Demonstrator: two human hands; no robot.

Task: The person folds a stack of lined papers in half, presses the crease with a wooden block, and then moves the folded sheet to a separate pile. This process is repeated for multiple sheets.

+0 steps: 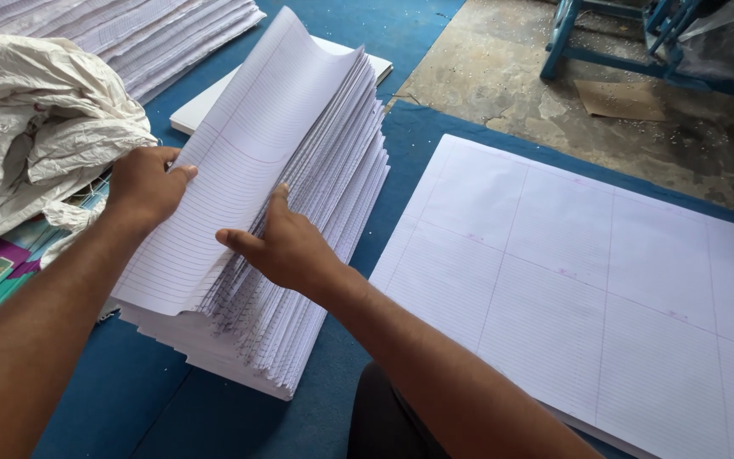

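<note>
Fingers (178,172) of our left hand (142,183) pinch the lifted white ruled sheet (239,161); our right hand (286,246) spreads on the fanned paper stack (299,255) beneath. Uneven pressure there could slide sheets askew.

A blue mat (129,399) covers the work surface, beyond it lies a stained, dusty grey concrete floor (503,93) with blue metal furniture legs (564,34) in daylight.
</note>
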